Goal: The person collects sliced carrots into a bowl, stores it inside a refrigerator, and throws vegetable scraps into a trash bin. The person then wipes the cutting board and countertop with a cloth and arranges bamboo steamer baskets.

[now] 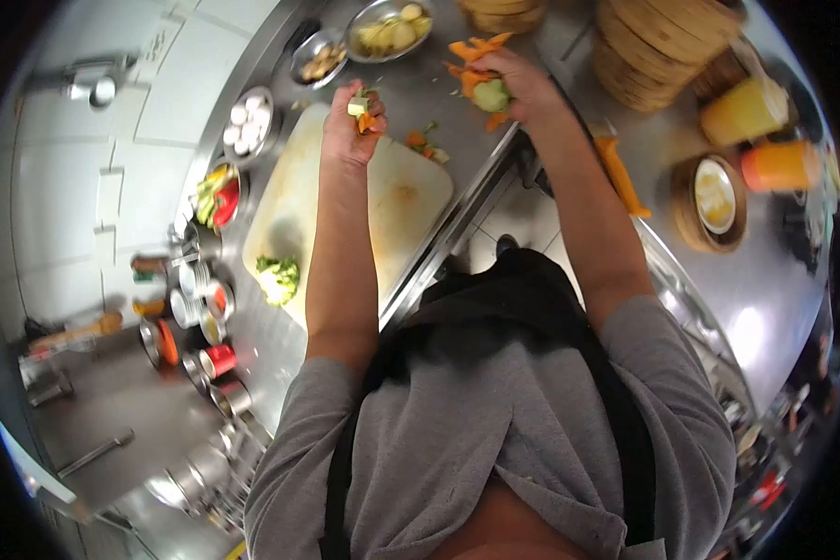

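Observation:
My left hand (350,129) is closed over the upper part of the white cutting board (409,201), gripping vegetable pieces, a pale green one (357,105) and some orange. Over the steel counter to the right of the board, my right hand (523,86) holds a bunch of orange vegetable scraps (476,51) with a rounded pale green piece (491,95). Small orange and green scraps (427,145) lie at the board's upper right edge. A leafy green piece (278,280) rests at the board's lower left.
Steel bowls with pale vegetables (388,35), brown pieces (319,62), white pieces (248,123) and red and green peppers (218,196) line the left and top. Bamboo steamers (649,51), a yellow container (742,110), an orange container (782,166) and a yellow-handled tool (620,175) are right.

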